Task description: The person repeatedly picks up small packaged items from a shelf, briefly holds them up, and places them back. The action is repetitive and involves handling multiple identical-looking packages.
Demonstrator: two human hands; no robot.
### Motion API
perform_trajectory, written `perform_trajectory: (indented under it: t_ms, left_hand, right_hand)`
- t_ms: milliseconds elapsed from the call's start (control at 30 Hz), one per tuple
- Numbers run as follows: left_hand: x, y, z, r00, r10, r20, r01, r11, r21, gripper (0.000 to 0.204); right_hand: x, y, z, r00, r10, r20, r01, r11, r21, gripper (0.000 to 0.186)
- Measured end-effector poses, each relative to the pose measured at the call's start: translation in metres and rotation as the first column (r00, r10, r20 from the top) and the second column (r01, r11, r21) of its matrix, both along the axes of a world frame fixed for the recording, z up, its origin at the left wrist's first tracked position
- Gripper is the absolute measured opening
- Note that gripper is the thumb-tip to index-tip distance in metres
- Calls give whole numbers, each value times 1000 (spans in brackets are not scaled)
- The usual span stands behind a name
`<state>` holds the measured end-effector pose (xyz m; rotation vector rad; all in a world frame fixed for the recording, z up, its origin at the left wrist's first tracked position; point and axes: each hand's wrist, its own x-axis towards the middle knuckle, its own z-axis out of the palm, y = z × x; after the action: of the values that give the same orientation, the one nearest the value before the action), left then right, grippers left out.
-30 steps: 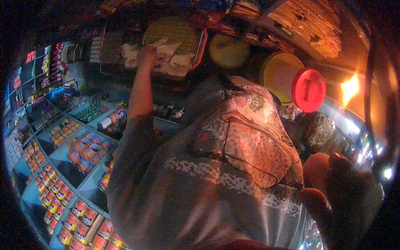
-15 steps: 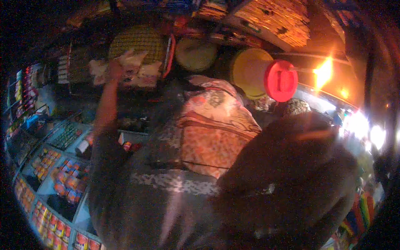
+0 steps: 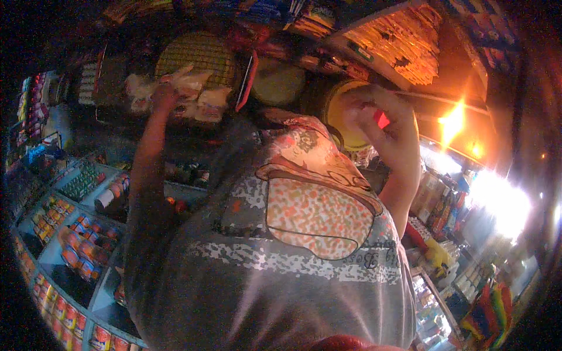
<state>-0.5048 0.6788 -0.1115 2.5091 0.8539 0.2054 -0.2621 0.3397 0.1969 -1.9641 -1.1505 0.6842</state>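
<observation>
My left hand (image 3: 167, 95), dim and smeared, reaches to a cluster of whitish plastic bags (image 3: 212, 102) at the far left. Its fingers blend into the bags, so their grip is unclear. Behind them stands a round yellow container with a mesh pattern (image 3: 196, 55). My right hand (image 3: 389, 114) is bent at the wrist, its fingers curled around a red object (image 3: 381, 119). Only a small piece of that object shows; the rest is hidden by the hand. Just left of and behind this hand is a yellow bucket (image 3: 345, 131).
A pale round container (image 3: 278, 82) stands between the yellow ones. Divided shelves (image 3: 82, 251) with cans and small packets curve along the left. A slanted rack of orange packets (image 3: 404, 41) rises at the far right. A glass-fronted case (image 3: 436, 310) and a multicoloured cloth (image 3: 492, 313) are at lower right.
The dark shape over the right side is gone, and my right hand and forearm now show. The red round face is now mostly covered by that hand. My left hand stays at the bags.
</observation>
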Motion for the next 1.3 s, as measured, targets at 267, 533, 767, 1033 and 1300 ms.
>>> perform_trajectory:
  t_ms: [267,533,767,1033,1300]
  left_hand:
    - [-12,26,-19,981,154,-122,-151,988,28,27]
    - [11,-8,10,970,232,69,-222,966,-130,20]
    - [57,-92,206,825,417,382,-2,678,-735,16]
    - [78,-108,211,627,410,662,381,580,-720,16]
    - [94,-111,160,848,74,524,154,912,-379,16]
  right_hand:
    - [28,-35,-62,959,-239,-151,221,967,-127,17]
    - [23,-14,-82,972,-176,-158,142,968,-207,23]
    - [-12,59,-109,990,92,-111,-63,968,244,57]
    - [-10,106,-128,932,228,-283,-129,935,330,44]
    - [1,108,-160,946,218,-239,-134,937,323,32]
